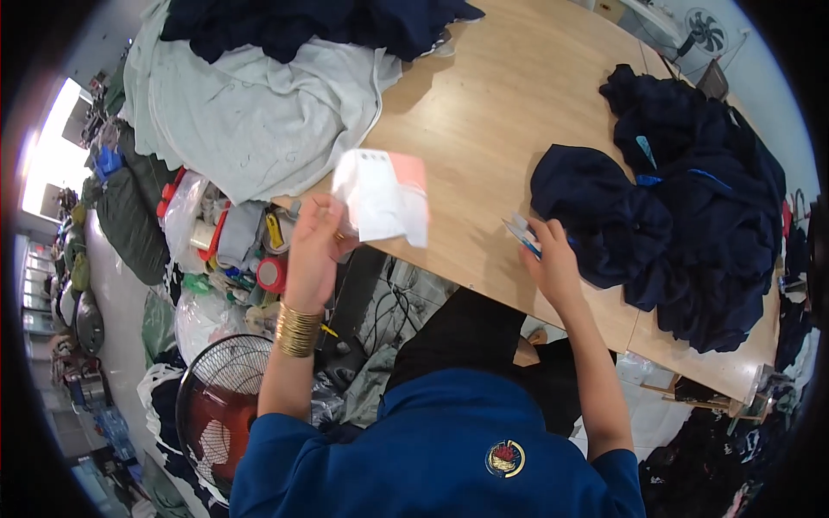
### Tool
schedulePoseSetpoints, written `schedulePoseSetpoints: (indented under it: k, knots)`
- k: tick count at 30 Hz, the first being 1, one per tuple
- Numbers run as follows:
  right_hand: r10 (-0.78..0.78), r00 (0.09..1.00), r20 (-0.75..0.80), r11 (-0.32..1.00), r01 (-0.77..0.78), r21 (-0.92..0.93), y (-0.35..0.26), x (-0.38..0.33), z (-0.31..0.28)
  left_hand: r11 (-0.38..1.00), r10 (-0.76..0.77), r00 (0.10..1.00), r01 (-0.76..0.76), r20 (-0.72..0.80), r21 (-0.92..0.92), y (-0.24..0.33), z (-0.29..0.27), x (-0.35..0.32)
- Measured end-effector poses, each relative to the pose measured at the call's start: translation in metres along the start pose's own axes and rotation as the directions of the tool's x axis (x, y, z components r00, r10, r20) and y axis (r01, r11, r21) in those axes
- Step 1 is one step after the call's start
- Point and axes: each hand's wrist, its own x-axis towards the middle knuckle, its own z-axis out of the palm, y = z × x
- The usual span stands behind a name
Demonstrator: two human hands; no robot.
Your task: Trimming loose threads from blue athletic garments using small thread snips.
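Observation:
My left hand (pixel 319 229), with gold bangles at the wrist, pinches a small bundle of white and pink pieces, paper or cloth (pixel 377 200), at the table's near edge. The bundle is slightly blurred, so its material is unclear. In my right hand (pixel 553 262) is a pair of small thread snips (pixel 524 237) with blue on the handle and pointed metal blades, held just over the wooden table (pixel 471 147). Dark navy garments (pixel 596 211) lie heaped right beside that hand. A light grey cloth (pixel 259 121) spreads over the table's far left.
More navy fabric (pixel 319 22) rests on the grey cloth. Left of the table sit plastic bags, a red tape roll (pixel 271 274) and a standing fan (pixel 226 397) near my left arm. A blue-handled tool (pixel 646 152) lies on the navy heap.

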Motion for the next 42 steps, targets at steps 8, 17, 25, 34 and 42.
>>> schedulePoseSetpoints:
  k: [8,17,25,34,42]
  knots:
    - [-0.278,0.929,-0.244,0.953,0.299,0.052,-0.059,0.002,-0.005,0.945,-0.207,0.966,0.239,0.155,-0.225,-0.04,0.035,-0.021]
    - [0.514,0.854,-0.085,0.367,-0.129,0.921,-0.032,0.022,-0.044,0.915,-0.271,0.933,0.326,0.239,-0.237,-0.049,0.037,-0.015]
    - [-0.12,0.928,-0.353,0.992,0.123,-0.013,-0.016,0.022,-0.051,0.906,-0.308,0.899,0.377,0.311,-0.193,-0.046,0.046,-0.017]
    - [0.164,0.932,-0.323,0.949,-0.059,0.309,-0.026,0.013,-0.037,0.893,-0.35,0.864,0.424,0.362,-0.149,-0.042,0.051,-0.019]
    - [-0.092,0.752,-0.652,0.982,-0.039,-0.184,-0.003,0.024,-0.082,0.89,-0.356,0.849,0.435,0.39,-0.135,-0.036,0.06,-0.02]
